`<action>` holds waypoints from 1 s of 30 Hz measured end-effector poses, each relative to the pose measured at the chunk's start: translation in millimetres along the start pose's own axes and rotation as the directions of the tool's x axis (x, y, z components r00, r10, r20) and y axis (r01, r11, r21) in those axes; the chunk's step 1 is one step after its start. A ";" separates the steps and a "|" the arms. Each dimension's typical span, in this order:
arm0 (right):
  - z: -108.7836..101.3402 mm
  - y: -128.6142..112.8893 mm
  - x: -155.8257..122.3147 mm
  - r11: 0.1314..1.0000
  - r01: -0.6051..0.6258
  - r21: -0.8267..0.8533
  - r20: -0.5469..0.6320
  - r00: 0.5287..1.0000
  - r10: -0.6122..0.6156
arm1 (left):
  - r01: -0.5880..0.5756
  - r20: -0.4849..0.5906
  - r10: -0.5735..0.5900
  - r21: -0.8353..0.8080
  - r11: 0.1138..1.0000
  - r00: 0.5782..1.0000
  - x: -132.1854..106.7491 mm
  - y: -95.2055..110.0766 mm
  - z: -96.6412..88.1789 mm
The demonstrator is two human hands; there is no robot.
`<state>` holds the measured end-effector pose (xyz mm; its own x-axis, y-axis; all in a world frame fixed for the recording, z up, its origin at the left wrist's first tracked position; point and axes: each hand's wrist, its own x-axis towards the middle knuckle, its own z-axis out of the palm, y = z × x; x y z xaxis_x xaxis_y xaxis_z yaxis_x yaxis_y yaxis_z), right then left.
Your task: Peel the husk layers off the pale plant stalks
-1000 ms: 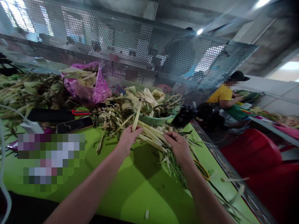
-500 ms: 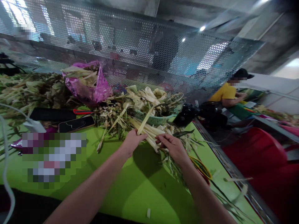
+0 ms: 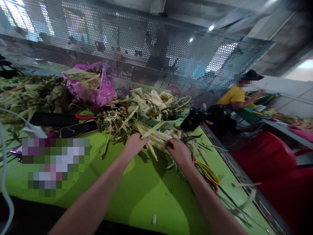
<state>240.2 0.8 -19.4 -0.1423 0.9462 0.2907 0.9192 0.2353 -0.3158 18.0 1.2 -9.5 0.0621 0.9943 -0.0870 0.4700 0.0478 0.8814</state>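
My left hand [image 3: 134,145] and my right hand [image 3: 178,151] both rest on a bundle of pale yellow stalks [image 3: 156,137] lying on the green table [image 3: 146,195]. The left hand's fingers are pinched round one stalk at the bundle's left side. The right hand is curled over the stalks' near ends, fingers closed on them. Behind the bundle stands a green basket [image 3: 158,124] heaped with pale husks and leaves.
A pink plastic bag [image 3: 91,86] of husks and a heap of green trimmings [image 3: 31,94] lie at the back left. A phone [image 3: 78,129] and a black case [image 3: 52,119] lie left. Red and yellow loops [image 3: 207,171] lie right of my hand. A person in yellow [image 3: 234,96] works at the far right, behind a perforated metal screen [image 3: 137,49].
The stalk in my left hand has swung down from upright to nearly flat on the bundle. My right hand has slid slightly away from me onto the stalks and closed.
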 end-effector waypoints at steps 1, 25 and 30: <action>-1.5 -0.1 -0.4 1.000 0.001 -0.001 -0.004 1.000 -0.001 | -0.007 -0.010 0.007 0.018 1.000 1.000 -0.6 -0.2 -0.9; -11.0 -48.1 -17.3 0.463 -0.288 0.838 0.274 0.957 0.100 | -0.059 0.049 0.104 -0.559 0.827 0.993 -9.2 8.4 25.0; -14.4 -49.1 -18.9 0.534 -0.257 0.806 0.260 0.963 0.072 | -0.067 0.066 0.130 -0.587 0.807 0.989 -11.2 11.3 23.8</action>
<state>203.0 -31.9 3.7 -0.1665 0.9858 0.0230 0.2314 0.0617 -0.9709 43.6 -11.6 -9.6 0.1805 0.9836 -0.0021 -0.1417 0.0282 0.9895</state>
